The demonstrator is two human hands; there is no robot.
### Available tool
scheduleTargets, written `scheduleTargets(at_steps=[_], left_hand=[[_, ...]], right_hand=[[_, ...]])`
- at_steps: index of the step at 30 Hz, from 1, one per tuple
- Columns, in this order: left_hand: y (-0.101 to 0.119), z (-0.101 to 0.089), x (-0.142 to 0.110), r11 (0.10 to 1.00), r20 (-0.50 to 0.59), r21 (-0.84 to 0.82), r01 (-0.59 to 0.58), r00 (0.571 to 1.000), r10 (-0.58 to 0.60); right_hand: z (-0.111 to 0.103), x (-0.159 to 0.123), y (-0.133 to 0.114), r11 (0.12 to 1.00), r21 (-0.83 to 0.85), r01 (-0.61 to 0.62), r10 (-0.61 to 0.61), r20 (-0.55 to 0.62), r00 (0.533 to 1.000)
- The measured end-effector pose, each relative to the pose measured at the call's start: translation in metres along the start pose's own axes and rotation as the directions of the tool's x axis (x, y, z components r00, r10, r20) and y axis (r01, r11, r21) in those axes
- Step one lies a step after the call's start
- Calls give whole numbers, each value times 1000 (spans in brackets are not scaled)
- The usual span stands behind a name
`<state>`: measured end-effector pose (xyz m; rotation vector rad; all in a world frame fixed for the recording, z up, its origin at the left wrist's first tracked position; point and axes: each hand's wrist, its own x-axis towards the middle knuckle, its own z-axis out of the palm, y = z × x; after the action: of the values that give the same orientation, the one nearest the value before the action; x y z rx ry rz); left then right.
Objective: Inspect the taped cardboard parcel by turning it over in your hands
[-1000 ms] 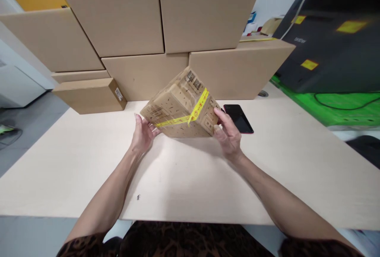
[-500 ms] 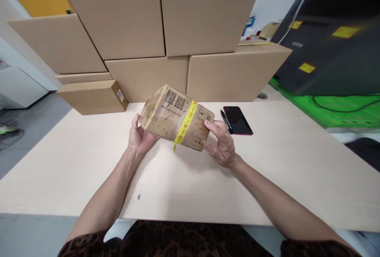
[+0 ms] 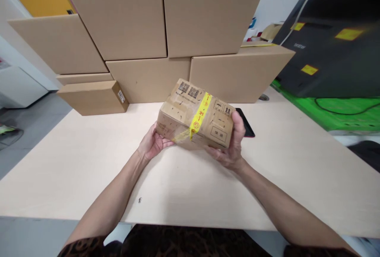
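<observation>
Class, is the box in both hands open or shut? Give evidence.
Shut on the sides in view: no flap is raised, and yellow tape runs across the box. Hidden sides: cannot tell.

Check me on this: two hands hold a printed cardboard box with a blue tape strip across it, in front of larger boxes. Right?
Wrong colour: the head view shows a yellow tape strip across the box, held by left hand and right hand before larger boxes.

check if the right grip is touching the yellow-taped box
Touching. The head view shows the right grip with its thumb against the right end of the yellow-taped box and its fingers at the lower edge.
</observation>
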<state>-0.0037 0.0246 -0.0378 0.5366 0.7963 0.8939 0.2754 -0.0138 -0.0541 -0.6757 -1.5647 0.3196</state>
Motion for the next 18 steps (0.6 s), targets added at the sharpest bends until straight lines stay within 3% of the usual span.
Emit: scheduleTargets(at_steps=[4, 7, 14, 18], left_hand=[[-3, 10, -2, 991, -119, 61, -118, 985, 125], [-9, 17, -3, 977, -137, 121, -175, 972, 191], [-15, 15, -8, 950, 54, 202, -240, 971, 234], [-13, 15, -13, 930, 140, 279, -240, 968, 207]], right_hand=[[-2, 10, -14, 1000, 16, -25, 26, -47, 999], [-5, 14, -21, 993, 40, -109, 110, -36, 993], [-5, 21, -14, 929, 205, -308, 310, 20, 950], [2, 26, -12, 820, 366, -440, 475, -8, 880]])
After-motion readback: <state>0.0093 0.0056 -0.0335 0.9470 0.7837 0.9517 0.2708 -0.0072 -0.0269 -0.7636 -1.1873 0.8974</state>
